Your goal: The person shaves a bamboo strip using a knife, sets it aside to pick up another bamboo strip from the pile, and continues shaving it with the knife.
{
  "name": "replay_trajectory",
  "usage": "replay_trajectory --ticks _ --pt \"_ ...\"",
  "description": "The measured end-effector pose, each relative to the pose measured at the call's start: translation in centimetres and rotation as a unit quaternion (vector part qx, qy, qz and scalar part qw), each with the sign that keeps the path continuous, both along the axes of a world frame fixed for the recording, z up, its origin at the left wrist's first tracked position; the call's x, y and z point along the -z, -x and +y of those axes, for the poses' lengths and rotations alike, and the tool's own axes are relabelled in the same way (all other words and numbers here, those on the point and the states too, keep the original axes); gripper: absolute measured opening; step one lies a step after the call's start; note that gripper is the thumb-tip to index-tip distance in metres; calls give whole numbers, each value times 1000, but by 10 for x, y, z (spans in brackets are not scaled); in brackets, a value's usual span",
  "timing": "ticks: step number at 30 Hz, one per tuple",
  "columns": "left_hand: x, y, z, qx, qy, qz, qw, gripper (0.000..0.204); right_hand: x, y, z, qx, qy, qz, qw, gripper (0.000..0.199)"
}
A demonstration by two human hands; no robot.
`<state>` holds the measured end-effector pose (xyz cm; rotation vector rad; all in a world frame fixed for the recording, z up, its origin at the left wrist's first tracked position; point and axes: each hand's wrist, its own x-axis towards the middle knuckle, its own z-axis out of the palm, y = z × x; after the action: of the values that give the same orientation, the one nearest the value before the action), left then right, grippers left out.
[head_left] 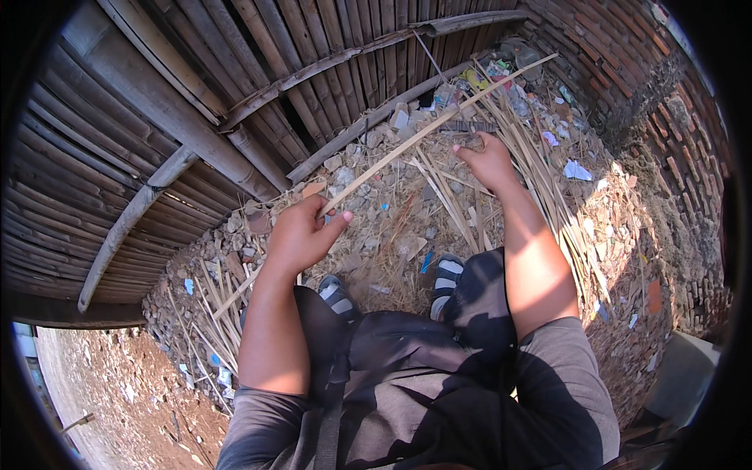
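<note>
A long pale split-bamboo strip (pixel 415 139) slants up from my left hand (pixel 304 233) toward the far right. My left thumb and fingers close around its near part. Another pale length (pixel 237 294) shows behind my left wrist; whether it is the same strip I cannot tell. My right hand (pixel 487 163) is to the right of the strip and apart from it, with thumb and forefinger spread and nothing seen between them. Its other fingers are partly hidden. Just beyond those fingertips is a dark, flat, narrow object (pixel 468 125), its kind unclear.
Many bamboo strips (pixel 540 168) lie in a bundle right of my right forearm, with more (pixel 213 317) at the left. Rubble and litter (pixel 376 262) cover the ground around my sandalled feet. A bamboo wall (pixel 313 70) stands ahead and left, a brick wall (pixel 603 59) at the right.
</note>
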<state>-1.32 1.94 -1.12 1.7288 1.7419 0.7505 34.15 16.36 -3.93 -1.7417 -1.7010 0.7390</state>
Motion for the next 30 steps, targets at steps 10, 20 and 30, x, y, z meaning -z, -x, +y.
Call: replay_trajectory --ticks 10,20,30 --pt "6 -4 3 -14 13 -23 1000 48 -16 56 -30 -176 -67 -99 977 43" --pt "-1 -3 0 -14 30 -38 999 45 -24 47 -28 -177 -29 -137 974 40" --pt "-3 2 0 -8 18 -1 1000 46 -4 20 -9 -43 -12 -10 999 56"
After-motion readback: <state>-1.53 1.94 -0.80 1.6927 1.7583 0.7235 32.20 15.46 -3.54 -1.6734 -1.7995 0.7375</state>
